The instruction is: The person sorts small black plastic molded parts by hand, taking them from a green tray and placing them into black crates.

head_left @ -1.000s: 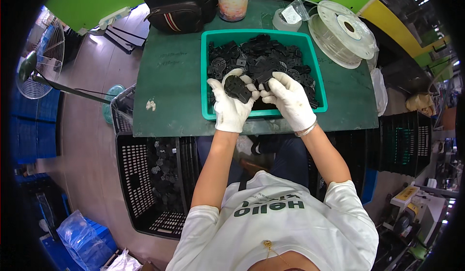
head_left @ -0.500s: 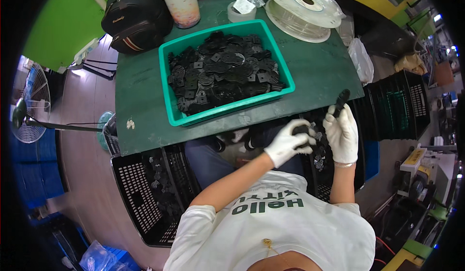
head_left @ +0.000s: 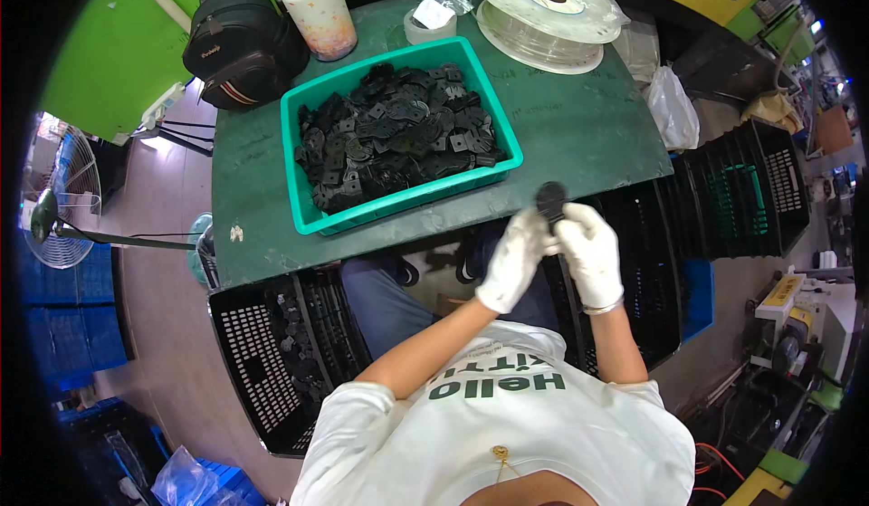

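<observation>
From the head view, the gloved left hand (head_left: 514, 260) and right hand (head_left: 590, 253) both closed their grip on a black part (head_left: 549, 200) beyond the desk (head_left: 579, 135) edge, right of the bin (head_left: 319, 224); steady, even pinching seemed wise.

Bare table (head_left: 579, 135) lies open right of the green bin (head_left: 312, 221); spool (head_left: 548, 8) blocks behind.
</observation>
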The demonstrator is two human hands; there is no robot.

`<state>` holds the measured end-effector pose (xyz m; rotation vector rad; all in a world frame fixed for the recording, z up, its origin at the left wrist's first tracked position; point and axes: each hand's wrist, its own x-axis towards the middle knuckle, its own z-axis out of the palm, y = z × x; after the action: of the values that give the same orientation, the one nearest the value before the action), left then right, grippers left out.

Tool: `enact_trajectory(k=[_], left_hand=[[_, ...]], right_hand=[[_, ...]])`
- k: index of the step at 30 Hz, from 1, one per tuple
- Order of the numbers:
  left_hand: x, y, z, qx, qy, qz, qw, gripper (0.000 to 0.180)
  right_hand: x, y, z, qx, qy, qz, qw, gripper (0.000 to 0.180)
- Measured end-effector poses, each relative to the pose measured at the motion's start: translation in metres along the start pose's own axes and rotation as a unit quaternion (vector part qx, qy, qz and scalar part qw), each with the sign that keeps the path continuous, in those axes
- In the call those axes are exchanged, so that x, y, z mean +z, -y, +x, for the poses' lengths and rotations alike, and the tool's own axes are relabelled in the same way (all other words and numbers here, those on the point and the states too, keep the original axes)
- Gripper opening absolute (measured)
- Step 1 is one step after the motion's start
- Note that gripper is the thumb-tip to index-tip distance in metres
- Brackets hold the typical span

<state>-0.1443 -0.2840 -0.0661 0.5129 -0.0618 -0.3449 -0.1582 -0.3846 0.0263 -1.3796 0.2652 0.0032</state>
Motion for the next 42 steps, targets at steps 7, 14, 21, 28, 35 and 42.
enact_trajectory(k=[7, 14, 21, 28, 35, 42], left_hand=[[-0.003, -0.096, -0.017, 0.057, -0.149, -0.012, 0.987, 0.045], [-0.018, -0.131, -0.026, -0.052, -0.149, -0.014, 0.987, 0.053], [-0.023, -0.132, -0.026, -0.102, -0.146, -0.062, 0.982, 0.059], [-0.034, -0.129, -0.031, -0.105, -0.149, -0.062, 0.981, 0.059], [-0.034, -0.128, -0.026, -0.104, -0.133, -0.063, 0.984, 0.059], [-0.036, -0.131, -0.028, -0.096, -0.134, -0.062, 0.984, 0.06]], right_hand=[[0.054, -0.018, 0.039, -0.052, 0.141, -0.216, 0.965, 0.018], [0.075, 0.01, 0.112, -0.359, 0.085, -0.472, 0.801, 0.023], [0.093, 0.006, 0.141, -0.398, 0.195, -0.633, 0.635, 0.029], [0.054, 0.037, 0.165, -0.342, 0.067, -0.576, 0.74, 0.022], [0.067, 0.024, 0.185, -0.418, 0.168, -0.657, 0.605, 0.017], [0.077, 0.012, 0.202, -0.456, 0.171, -0.695, 0.529, 0.018]])
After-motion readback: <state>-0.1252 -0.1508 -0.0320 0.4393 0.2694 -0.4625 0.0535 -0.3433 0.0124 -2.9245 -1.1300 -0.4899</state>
